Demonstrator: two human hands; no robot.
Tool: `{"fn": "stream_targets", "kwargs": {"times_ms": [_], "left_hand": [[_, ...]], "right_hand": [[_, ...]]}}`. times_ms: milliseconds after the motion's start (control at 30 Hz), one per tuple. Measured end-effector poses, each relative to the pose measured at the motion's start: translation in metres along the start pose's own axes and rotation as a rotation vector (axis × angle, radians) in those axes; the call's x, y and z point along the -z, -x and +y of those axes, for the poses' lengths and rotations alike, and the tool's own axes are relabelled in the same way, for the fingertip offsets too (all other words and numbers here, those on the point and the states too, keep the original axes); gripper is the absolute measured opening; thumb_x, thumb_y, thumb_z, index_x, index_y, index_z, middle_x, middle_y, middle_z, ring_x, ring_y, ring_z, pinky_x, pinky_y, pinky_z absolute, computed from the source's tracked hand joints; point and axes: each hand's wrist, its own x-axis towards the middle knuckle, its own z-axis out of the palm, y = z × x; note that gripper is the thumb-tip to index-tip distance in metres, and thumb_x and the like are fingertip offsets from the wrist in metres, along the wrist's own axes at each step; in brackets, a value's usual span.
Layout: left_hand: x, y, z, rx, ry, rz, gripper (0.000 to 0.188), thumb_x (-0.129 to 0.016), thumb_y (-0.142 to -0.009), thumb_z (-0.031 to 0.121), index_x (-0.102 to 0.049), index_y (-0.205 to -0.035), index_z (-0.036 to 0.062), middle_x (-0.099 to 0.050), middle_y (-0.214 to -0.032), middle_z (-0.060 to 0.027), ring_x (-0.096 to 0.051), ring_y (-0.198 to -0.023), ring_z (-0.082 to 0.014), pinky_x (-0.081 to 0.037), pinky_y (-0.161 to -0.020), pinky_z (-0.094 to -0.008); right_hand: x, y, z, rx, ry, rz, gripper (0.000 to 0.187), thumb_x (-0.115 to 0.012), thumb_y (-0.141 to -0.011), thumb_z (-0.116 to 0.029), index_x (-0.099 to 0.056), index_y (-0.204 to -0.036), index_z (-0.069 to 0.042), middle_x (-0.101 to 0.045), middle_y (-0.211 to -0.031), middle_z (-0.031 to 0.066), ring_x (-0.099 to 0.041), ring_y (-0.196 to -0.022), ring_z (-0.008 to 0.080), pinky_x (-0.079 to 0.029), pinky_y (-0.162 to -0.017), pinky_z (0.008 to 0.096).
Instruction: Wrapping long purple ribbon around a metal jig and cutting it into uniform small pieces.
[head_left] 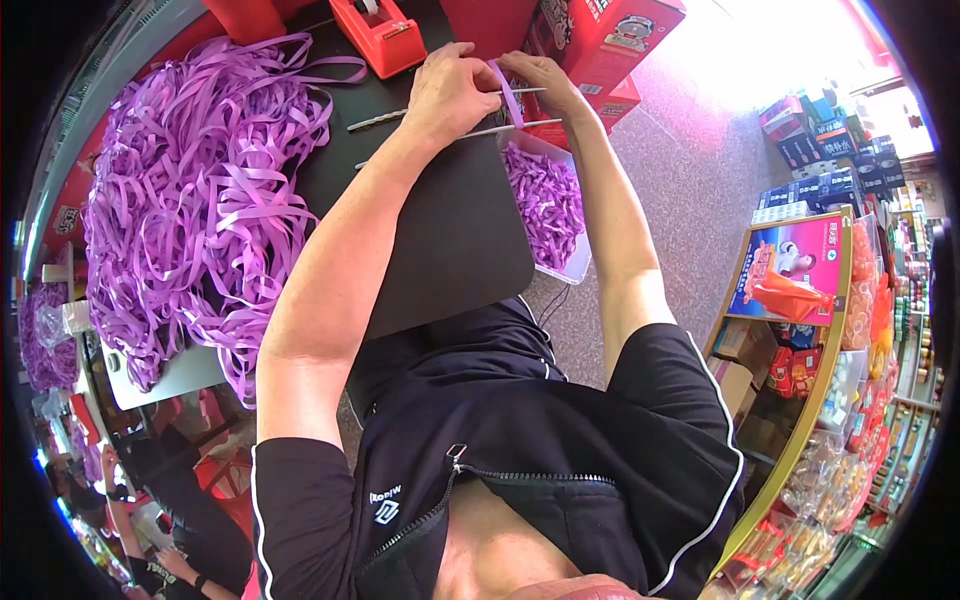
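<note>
A short length of purple ribbon (509,96) crosses two thin metal rods (382,118) at the far edge of the dark tabletop (450,225). My left hand (447,95) is closed, its fingertips at the ribbon's left side. On the other side, my right hand (546,82) pinches the ribbon near its upper end; part of its grip is hidden. Left of my arms, a large tangled heap of purple ribbon (210,200) covers the table. Under the rods' right ends stands a white bin (575,268) filled with purple ribbon pieces (543,200).
A red tape dispenser (385,42) sits beyond my left hand. Red boxes (610,45) are stacked past my right hand. To the right runs a gold-edged display case (790,420) with packaged goods. Another person's hand (178,566) shows at lower left.
</note>
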Motion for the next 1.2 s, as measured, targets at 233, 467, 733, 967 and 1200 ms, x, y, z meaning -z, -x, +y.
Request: {"fn": "stream_targets", "kwargs": {"times_ms": [233, 467, 733, 967, 1200], "left_hand": [[-0.002, -0.001, 0.002, -0.011, -0.011, -0.034, 0.021, -0.067, -0.066, 0.021, -0.075, -0.086, 0.0181, -0.052, -0.128, -0.0190, -0.042, -0.126, -0.0308, -0.031, -0.105, -0.0407], [0.003, 0.000, 0.003, -0.043, -0.097, -0.065, 0.021, -0.066, -0.069, 0.019, -0.075, -0.088, 0.0165, -0.051, -0.131, -0.0169, -0.047, -0.122, -0.0311, -0.037, -0.101, -0.0405], [-0.001, -0.005, -0.001, -0.105, -0.175, -0.055, 0.035, -0.066, -0.069, 0.020, -0.070, -0.103, 0.0111, -0.064, -0.111, -0.0173, -0.053, -0.117, -0.0268, -0.040, -0.098, -0.0386], [0.033, -0.002, 0.044, 0.163, 0.123, -0.081, 0.035, -0.059, -0.077, 0.015, -0.063, -0.107, -0.0021, -0.067, -0.096, -0.0155, -0.065, -0.087, -0.0211, -0.049, -0.077, -0.0313], [0.045, 0.047, 0.081, 0.631, 0.858, -0.252, 0.028, -0.047, -0.092, 0.015, -0.043, -0.113, -0.0025, -0.059, -0.102, -0.0196, -0.063, -0.087, -0.0272, -0.054, -0.077, -0.0383]], "right_hand": [[-0.005, 0.062, 0.021, 0.260, 0.394, -0.051, 0.033, -0.049, -0.090, -0.025, -0.065, -0.110, -0.002, -0.063, -0.094, 0.0020, -0.055, -0.086, 0.0098, -0.043, -0.076, 0.0249], [-0.059, 0.138, -0.025, -0.144, -0.057, 0.169, 0.038, -0.049, -0.095, -0.033, -0.065, -0.111, -0.002, -0.056, -0.084, -0.0031, -0.047, -0.074, 0.0066, -0.037, -0.068, 0.0211], [-0.051, 0.135, -0.062, -0.344, -0.282, 0.175, 0.040, -0.050, -0.095, -0.038, -0.066, -0.105, -0.002, -0.052, -0.077, -0.0049, -0.042, -0.065, 0.0058, -0.034, -0.060, 0.0206], [-0.050, 0.129, -0.075, -0.498, -0.323, 0.110, 0.041, -0.049, -0.094, -0.043, -0.069, -0.097, -0.007, -0.052, -0.071, -0.0062, -0.040, -0.058, 0.0043, -0.029, -0.051, 0.0196], [-0.059, 0.129, -0.076, -0.506, -0.240, 0.204, 0.044, -0.049, -0.093, -0.047, -0.068, -0.097, -0.008, -0.053, -0.070, -0.0073, -0.041, -0.056, 0.0041, -0.029, -0.047, 0.0205]]}}
